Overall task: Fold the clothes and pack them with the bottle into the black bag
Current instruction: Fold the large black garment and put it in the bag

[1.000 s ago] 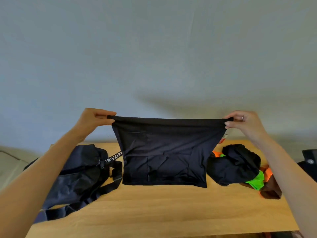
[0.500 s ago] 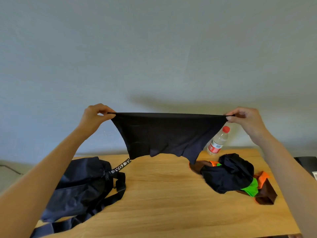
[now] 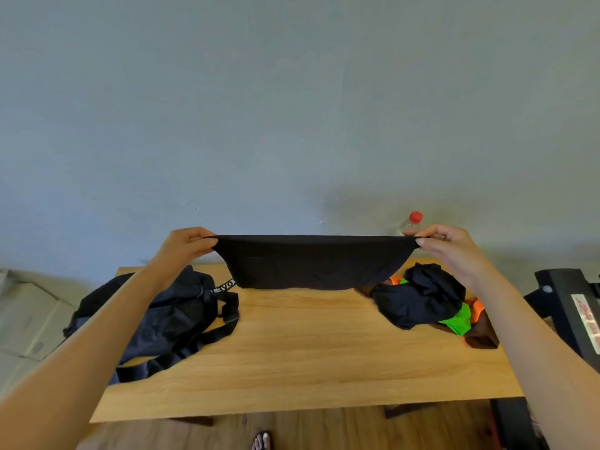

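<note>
One flat, light-wood rectangular table (image 3: 308, 358) stands against a grey-blue wall (image 3: 292, 108) and carries every loose item. Below and to the left of the left-hand grip, a black fabric bag with webbing straps (image 3: 168, 316) lies slumped on the table's left end, partly hidden by the left forearm. Between the two grips, a black cloth garment (image 3: 311, 263) hangs stretched level above the table's far half; its top edge runs taut from one grip to the other and its lower edge hangs free just above the wood. Below the right-hand grip, a crumpled heap of black, neon-green, orange and brown clothes (image 3: 428, 303) rests on the table's right end.

The left hand (image 3: 185, 246) pinches the garment's left top corner between thumb and curled fingers. The right hand (image 3: 449, 245) pinches the right top corner in the same manner; a ring shows on one finger. Directly behind the right-hand grip, a clear plastic bottle with a red cap (image 3: 410, 224) stands near the wall, its lower body hidden by the garment and hand. Bare toes (image 3: 261, 441) show on the wooden floor below the table's near edge.
</note>
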